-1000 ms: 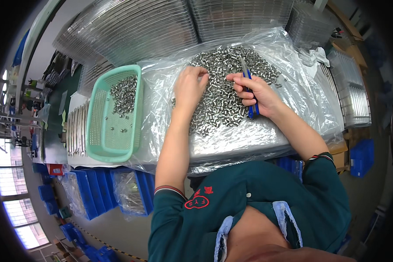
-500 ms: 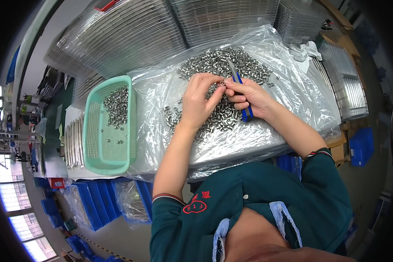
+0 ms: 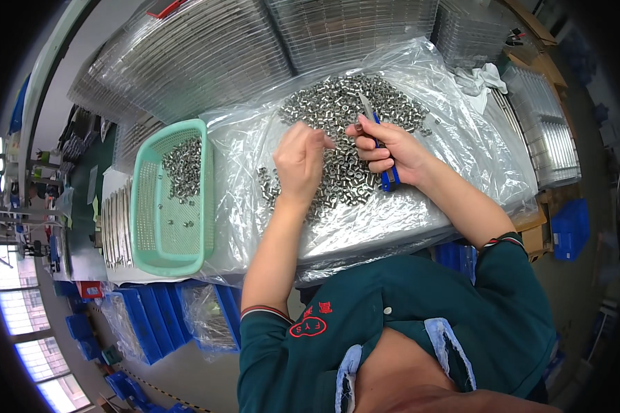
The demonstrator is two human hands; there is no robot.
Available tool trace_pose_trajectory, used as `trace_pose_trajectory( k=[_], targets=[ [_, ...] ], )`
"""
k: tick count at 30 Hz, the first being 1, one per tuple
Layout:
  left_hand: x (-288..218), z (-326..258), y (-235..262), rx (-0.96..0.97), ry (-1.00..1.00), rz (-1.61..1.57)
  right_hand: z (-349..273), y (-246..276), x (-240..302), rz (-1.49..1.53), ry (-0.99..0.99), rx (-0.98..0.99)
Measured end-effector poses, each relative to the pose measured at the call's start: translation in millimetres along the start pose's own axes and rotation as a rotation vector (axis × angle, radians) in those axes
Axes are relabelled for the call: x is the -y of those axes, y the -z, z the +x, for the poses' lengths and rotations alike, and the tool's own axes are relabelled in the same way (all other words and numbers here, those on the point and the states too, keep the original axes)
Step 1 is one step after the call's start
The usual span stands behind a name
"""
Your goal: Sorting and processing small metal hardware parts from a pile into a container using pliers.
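**Sorting small metal parts, most still unsorted**

Left hand (image 3: 300, 160) pinches one part above the heap of small metal sleeves (image 3: 344, 131) on the plastic sheet (image 3: 461, 138). Right hand (image 3: 387, 148) grips a blue-handled blade tool (image 3: 379, 148). The green basket (image 3: 145, 206) left of the heap holds only a few.

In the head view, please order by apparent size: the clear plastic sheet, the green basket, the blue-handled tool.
1. clear plastic sheet
2. green basket
3. blue-handled tool, partly hidden in the right hand
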State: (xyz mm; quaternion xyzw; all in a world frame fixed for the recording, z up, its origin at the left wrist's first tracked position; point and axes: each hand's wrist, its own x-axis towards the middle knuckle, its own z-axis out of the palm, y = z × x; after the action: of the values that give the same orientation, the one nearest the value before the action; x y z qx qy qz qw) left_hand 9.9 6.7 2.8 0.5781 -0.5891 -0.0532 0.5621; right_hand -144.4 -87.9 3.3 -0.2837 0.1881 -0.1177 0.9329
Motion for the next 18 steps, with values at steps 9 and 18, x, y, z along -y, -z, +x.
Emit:
trace_pose_trajectory(
  k=[9,18],
  targets=[
    [-7,6,-9,-0.095,0.039,-0.033,-1,-1,1,-0.007,-0.032,0.001],
    [-6,2,-16,0.061,-0.093,0.04,0,1,-2,0.005,-0.002,-0.017]
  ],
)
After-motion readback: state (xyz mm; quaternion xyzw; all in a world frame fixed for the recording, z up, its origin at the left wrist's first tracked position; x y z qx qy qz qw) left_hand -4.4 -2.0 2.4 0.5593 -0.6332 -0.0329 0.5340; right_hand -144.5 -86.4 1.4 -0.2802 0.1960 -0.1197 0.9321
